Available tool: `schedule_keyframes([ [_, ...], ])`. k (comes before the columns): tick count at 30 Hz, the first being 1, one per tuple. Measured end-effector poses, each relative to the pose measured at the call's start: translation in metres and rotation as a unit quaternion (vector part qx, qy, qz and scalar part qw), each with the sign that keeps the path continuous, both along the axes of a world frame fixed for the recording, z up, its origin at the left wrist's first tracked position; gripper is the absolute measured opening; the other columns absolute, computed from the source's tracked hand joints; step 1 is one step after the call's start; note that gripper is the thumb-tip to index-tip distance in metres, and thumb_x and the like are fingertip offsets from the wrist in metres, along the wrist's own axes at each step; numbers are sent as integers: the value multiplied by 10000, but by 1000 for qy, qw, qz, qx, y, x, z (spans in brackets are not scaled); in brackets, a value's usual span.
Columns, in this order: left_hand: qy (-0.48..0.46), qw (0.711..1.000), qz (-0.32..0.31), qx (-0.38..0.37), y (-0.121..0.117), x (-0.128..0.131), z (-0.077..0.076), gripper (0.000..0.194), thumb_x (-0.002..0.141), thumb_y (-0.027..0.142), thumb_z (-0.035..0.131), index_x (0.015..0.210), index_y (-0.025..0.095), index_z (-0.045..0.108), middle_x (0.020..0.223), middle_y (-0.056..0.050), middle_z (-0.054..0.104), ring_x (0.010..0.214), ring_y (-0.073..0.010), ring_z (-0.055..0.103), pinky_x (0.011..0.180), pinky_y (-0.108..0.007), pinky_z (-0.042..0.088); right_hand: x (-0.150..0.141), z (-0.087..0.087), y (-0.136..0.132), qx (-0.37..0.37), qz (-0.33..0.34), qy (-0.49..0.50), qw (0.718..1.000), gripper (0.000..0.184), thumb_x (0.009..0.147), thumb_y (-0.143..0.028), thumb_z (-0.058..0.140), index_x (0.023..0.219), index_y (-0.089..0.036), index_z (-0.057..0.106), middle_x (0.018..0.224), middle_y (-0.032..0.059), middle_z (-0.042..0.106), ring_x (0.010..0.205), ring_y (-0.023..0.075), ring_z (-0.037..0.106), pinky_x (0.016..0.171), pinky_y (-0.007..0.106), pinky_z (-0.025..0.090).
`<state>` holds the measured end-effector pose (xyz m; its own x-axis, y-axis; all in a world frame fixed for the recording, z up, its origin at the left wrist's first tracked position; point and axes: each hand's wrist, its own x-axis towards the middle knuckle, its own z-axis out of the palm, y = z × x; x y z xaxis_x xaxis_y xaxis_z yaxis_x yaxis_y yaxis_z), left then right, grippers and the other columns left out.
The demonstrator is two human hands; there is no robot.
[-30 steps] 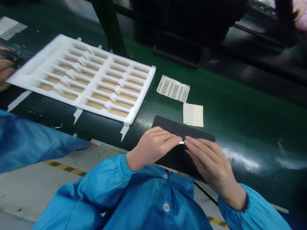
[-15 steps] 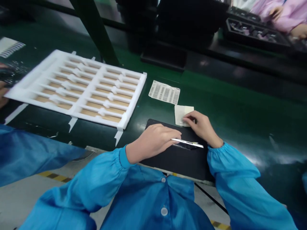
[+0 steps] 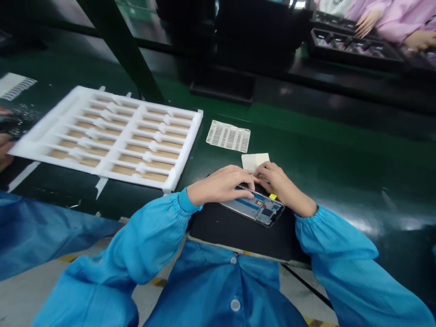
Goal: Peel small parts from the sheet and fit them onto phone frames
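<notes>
A thin phone frame (image 3: 258,208), with silver-blue inner parts and a yellow tab (image 3: 273,196) at its far edge, is tilted over a black mat (image 3: 238,231). My left hand (image 3: 226,184) grips its left end, thumb on the inner face and fingers at the far edge. My right hand (image 3: 279,185) is bent at the far edge of the frame, fingertips pressed together beside my left fingers. Whatever those fingertips hold, if anything, is hidden. Just behind them lies a small pale label sheet (image 3: 250,161), partly covered by my right hand.
A white foam tray (image 3: 166,181) with rows of slots stands at the left. A sheet of striped labels (image 3: 228,136) lies beyond the mat. Another person's hand (image 3: 5,150) is at the left edge. Across the bench, people in pink sleeves (image 3: 397,22) work by black trays (image 3: 354,52).
The phone frame has turned from edge-on to showing its inner face. My right hand has left the pale label sheet and come to the frame's far edge, close to my left hand.
</notes>
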<state>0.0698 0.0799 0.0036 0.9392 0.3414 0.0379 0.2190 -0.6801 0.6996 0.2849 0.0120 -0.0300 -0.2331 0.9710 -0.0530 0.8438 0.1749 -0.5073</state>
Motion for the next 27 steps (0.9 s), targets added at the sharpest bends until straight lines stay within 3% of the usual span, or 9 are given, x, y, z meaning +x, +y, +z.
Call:
schedule_keyframes([
  [4, 13, 998, -40, -57, 15, 7, -8, 126, 891, 320, 675, 952, 210, 682, 1208, -25, 689, 1192, -228, 594, 1042, -335, 383, 1, -3, 3, -16, -15, 9, 1000, 80, 909, -148, 574, 902, -203, 631, 984, 61, 585, 985, 238, 546, 823, 356, 416],
  [8, 21, 995, -57, -82, 22, 9, -16, 132, 866, 301, 701, 944, 195, 692, 1364, -60, 588, 1263, -240, 543, 1067, -339, 379, 0, -2, 3, -25, -29, 23, 999, 58, 896, -182, 621, 841, -199, 631, 935, 44, 582, 945, 223, 560, 799, 341, 400],
  [13, 37, 994, -64, -76, 21, 8, -17, 122, 852, 306, 714, 926, 210, 712, 1428, -55, 505, 1259, -244, 543, 1022, -339, 422, -1, 1, 1, -28, -38, 45, 998, 61, 902, -174, 618, 949, -212, 625, 963, 34, 588, 968, 214, 557, 826, 342, 381],
  [20, 23, 995, -84, -51, 20, 5, -22, 110, 826, 293, 743, 897, 212, 721, 1426, -78, 497, 1300, -262, 509, 1060, -382, 419, -2, -4, 2, -41, -71, 74, 994, 64, 854, -147, 647, 866, -210, 652, 942, 30, 589, 959, 223, 553, 837, 359, 369],
  [27, 18, 994, -97, -52, 18, 4, -20, 102, 822, 293, 745, 893, 219, 737, 1516, -60, 427, 1366, -274, 455, 1096, -391, 412, 8, -8, 6, -42, -98, 163, 981, 81, 779, -226, 729, 771, -198, 653, 881, 20, 586, 846, 183, 577, 775, 322, 438],
])
